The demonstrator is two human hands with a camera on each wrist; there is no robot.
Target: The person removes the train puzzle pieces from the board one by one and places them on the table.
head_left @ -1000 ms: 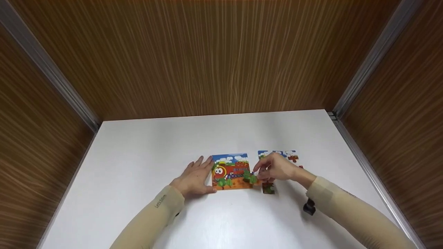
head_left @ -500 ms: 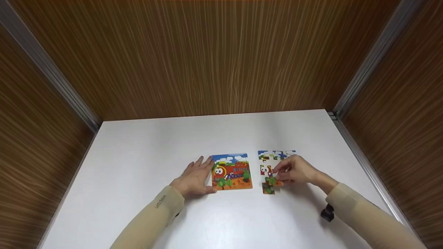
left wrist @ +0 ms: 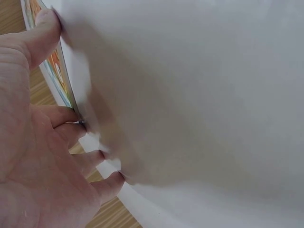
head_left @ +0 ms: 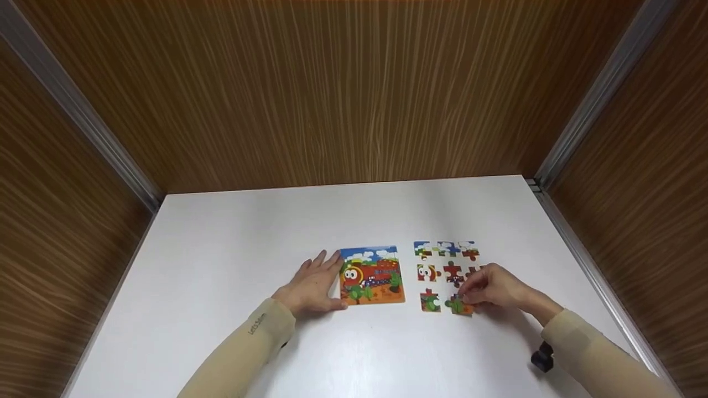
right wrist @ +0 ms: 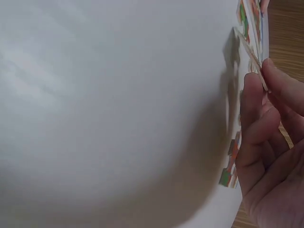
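A square picture board [head_left: 371, 287] showing a red cartoon train lies flat in the head view. My left hand [head_left: 314, 284] rests at its left side, fingers spread, the thumb touching the lower left corner. In the left wrist view, the thumb and fingertips [left wrist: 111, 186] lie along the board's edge. To the right, my right hand [head_left: 498, 287] pinches a jigsaw piece [head_left: 457, 307] with a green plant on it between thumb and index finger. That jigsaw piece [right wrist: 251, 59] is tilted, partly off the table, in the right wrist view. The hand covers part of the pieces behind it.
Several loose jigsaw pieces [head_left: 427, 272] lie in rows right of the board, a lower left one [head_left: 430, 301] beside the held piece. Wood-patterned panels [head_left: 343, 94] enclose the white table [head_left: 254, 221] at the back and sides. A black device hangs under the right sleeve.
My right hand has carried the pinched jigsaw piece from the board's lower right corner rightward and lowered it among the bottom-row pieces. The left hand stays in place.
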